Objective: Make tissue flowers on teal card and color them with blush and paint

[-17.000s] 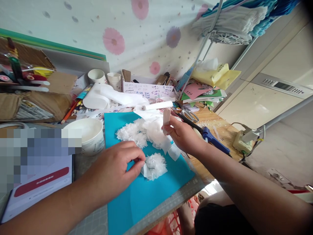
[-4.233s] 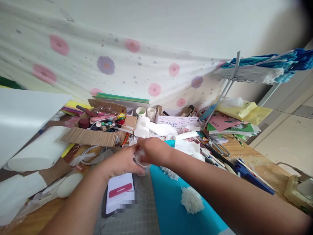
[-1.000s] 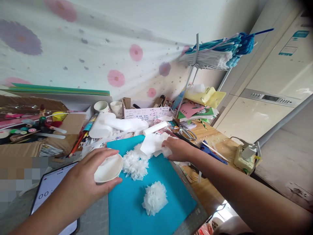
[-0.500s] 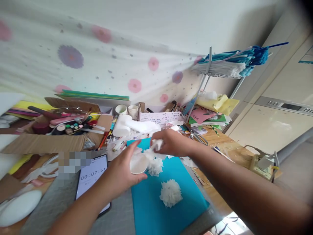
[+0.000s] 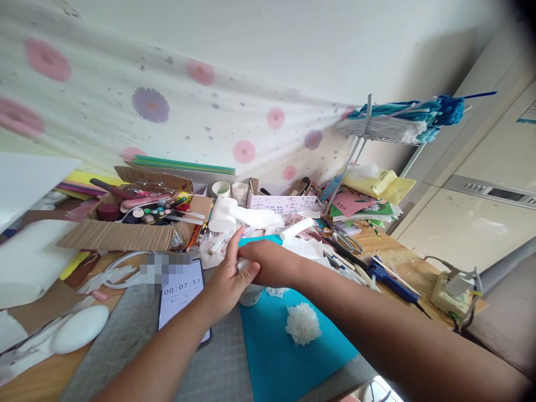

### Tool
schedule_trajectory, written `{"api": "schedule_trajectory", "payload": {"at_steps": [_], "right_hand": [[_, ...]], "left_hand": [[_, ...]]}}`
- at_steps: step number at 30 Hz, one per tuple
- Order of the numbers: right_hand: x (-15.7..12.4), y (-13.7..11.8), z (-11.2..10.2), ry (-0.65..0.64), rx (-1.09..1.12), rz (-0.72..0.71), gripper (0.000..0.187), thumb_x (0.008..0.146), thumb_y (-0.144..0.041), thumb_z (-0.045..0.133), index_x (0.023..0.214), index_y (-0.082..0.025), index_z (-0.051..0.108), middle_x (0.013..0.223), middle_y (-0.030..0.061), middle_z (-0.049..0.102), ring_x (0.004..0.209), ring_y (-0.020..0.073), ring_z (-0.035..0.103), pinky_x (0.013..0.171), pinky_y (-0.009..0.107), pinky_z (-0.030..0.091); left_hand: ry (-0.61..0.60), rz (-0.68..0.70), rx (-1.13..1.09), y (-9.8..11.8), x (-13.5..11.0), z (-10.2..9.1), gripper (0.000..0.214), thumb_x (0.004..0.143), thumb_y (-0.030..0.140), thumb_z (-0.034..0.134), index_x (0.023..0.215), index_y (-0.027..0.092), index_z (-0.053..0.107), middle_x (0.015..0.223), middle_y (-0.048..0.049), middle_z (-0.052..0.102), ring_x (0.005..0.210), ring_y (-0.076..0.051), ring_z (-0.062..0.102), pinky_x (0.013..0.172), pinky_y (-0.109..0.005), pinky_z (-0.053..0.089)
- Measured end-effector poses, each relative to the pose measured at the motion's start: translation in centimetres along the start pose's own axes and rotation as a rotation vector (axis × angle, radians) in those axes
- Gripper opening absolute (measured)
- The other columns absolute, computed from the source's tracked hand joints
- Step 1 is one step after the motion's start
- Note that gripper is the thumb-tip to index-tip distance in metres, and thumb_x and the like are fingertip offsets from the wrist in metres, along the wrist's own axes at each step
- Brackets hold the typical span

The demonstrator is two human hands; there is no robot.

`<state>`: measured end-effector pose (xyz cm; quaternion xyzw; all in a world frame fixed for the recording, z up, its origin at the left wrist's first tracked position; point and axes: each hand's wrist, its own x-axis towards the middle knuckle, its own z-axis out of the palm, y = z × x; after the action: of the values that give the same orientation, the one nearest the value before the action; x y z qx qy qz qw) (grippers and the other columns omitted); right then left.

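Note:
My left hand (image 5: 228, 287) is closed around a white paper cup (image 5: 250, 297), whose lower part shows below the fingers. Over the cup's mouth, my right hand (image 5: 270, 263) is curled downward and touches the left; its fingertips and anything in them are hidden. Behind the hands and partly covered lies one white tissue-paper pompom (image 5: 277, 291). Another ruffled white pompom (image 5: 304, 324) sits nearer to me, in full view. Under all this is a blue sheet (image 5: 272, 357) on a grey cutting mat (image 5: 138, 357).
A phone (image 5: 180, 296) with a running timer lies left of the sheet. Behind it stands a cardboard box (image 5: 113, 234) of craft supplies. Two paper cups (image 5: 240, 194) are at the back. A blue glue gun (image 5: 391, 279), scissors (image 5: 345, 241) and a power strip (image 5: 450, 296) lie right.
My right hand has come left and down from beside the cup, carrying white tissue, onto its mouth. The cup has tipped more upright in my left hand. The view has shifted slightly.

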<state>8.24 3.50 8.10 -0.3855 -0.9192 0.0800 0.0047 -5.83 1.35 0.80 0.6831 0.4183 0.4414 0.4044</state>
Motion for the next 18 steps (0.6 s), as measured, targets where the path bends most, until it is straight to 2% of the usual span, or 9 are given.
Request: {"api": "schedule_trajectory", "payload": {"at_steps": [2,5,9,12,15,18], "right_hand": [[-0.4,0.0,-0.4,0.023,0.033,-0.014,0.027,0.080,-0.020,0.063,0.107,-0.017,0.066,0.100,0.0063,0.074,0.084,0.0203,0.066,0.066,0.026,0.045],[-1.2,0.1,-0.9,0.061,0.075,-0.054,0.037,0.078,-0.018,0.067,0.116,-0.017,0.063,0.105,0.0056,0.073,0.088,0.0187,0.066,0.072,0.025,0.047],[-2.7,0.5,-1.0,0.086,0.087,-0.096,0.044,0.079,-0.019,0.070,0.122,-0.015,0.062,0.114,0.0092,0.071,0.096,0.0222,0.066,0.079,0.029,0.048],[-4.0,1.0,-0.7,0.128,0.073,-0.086,0.045,0.081,-0.020,0.068,0.125,-0.015,0.060,0.118,0.0125,0.070,0.103,0.0272,0.063,0.085,0.036,0.047],[-5.0,1.3,0.0,0.173,0.074,-0.169,0.040,0.083,-0.025,0.069,0.121,-0.014,0.063,0.118,0.0119,0.070,0.105,0.0266,0.061,0.091,0.038,0.043],[-5.3,1.5,1.2,0.210,0.069,-0.246,0.039,0.083,-0.038,0.071,0.113,-0.014,0.065,0.110,0.0105,0.072,0.095,0.0242,0.061,0.088,0.038,0.041]], "left_hand": [[0.035,-0.007,0.000,-0.2,0.2,0.2,0.079,0.090,0.055,0.050,0.153,0.023,0.017,0.159,-0.0142,0.032,0.146,-0.028,0.027,0.116,-0.047,0.027],[0.079,-0.008,-0.011,-0.6,0.6,0.4,0.067,0.090,0.050,0.052,0.147,0.022,0.031,0.150,-0.0140,0.046,0.139,-0.028,0.041,0.111,-0.045,0.036],[0.110,0.007,-0.010,-0.8,0.9,0.6,0.049,0.086,0.041,0.057,0.130,0.021,0.050,0.138,-0.0125,0.057,0.129,-0.028,0.052,0.106,-0.042,0.041],[0.093,-0.008,0.006,-0.7,0.9,0.7,0.040,0.083,0.031,0.056,0.121,0.021,0.058,0.124,-0.0098,0.066,0.116,-0.028,0.061,0.097,-0.041,0.048],[0.054,-0.037,0.039,-0.3,0.7,0.5,0.031,0.078,0.024,0.055,0.106,0.022,0.065,0.109,-0.0062,0.072,0.100,-0.028,0.067,0.085,-0.040,0.052],[-0.016,-0.048,0.083,0.5,0.5,0.1,0.028,0.073,0.025,0.062,0.100,0.023,0.067,0.110,-0.0055,0.072,0.102,-0.029,0.065,0.088,-0.041,0.051]]}}
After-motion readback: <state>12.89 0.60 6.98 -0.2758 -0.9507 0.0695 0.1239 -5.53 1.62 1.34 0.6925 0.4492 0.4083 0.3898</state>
